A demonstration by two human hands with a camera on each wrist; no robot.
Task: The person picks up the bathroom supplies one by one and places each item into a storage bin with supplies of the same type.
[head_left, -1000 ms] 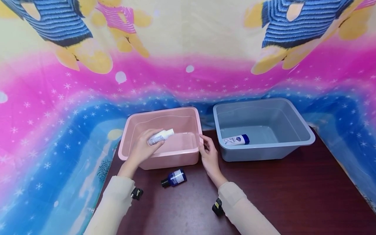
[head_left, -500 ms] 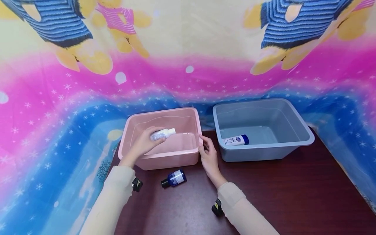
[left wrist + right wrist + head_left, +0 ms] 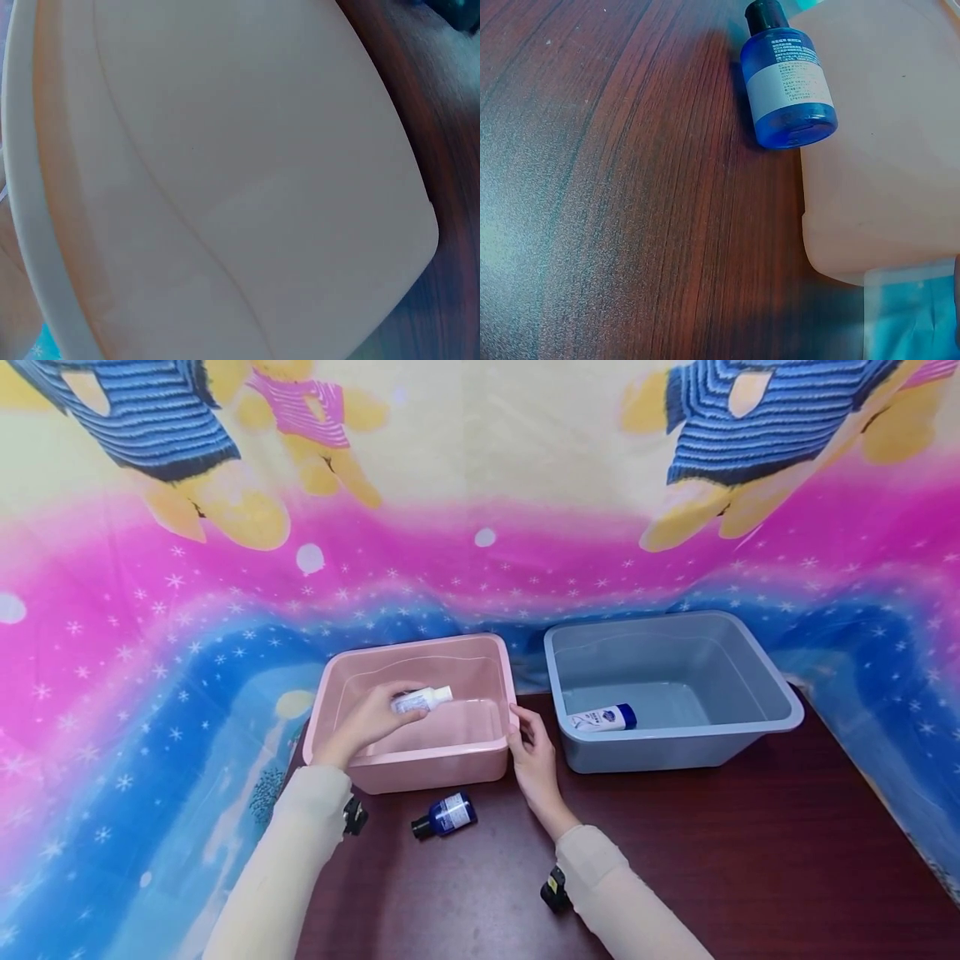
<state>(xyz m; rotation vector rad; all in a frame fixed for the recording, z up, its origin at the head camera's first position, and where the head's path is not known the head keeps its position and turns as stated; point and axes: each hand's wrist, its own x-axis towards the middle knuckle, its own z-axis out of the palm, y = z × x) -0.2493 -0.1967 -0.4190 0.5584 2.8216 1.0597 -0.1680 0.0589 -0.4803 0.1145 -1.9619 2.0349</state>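
Observation:
My left hand [image 3: 375,717] is inside the pink basin [image 3: 427,750], gripping a white bottle [image 3: 420,700] whose white cap points right. Fingers and thumb lie along the bottle's sides and hide part of its label. With its fingers bent, my right hand [image 3: 534,756] holds the basin's right rim. A dark blue bottle [image 3: 450,815] with a black cap and white label lies on the table in front of the basin. The left wrist view is filled by the pink basin's outer wall [image 3: 262,150]. In the right wrist view, the blue bottle [image 3: 789,90] overlaps the basin's wall.
A grey-blue basin [image 3: 675,731] stands to the right, holding a white bottle with a dark blue cap [image 3: 603,718]. Both basins stand at the back of a dark reddish-brown table [image 3: 750,852]. Behind them hangs a colourful printed cloth [image 3: 480,527].
My left hand has moved slightly right and farther into the pink basin, carrying the white bottle. The right hand stays at the rim, and the other bottles have not moved.

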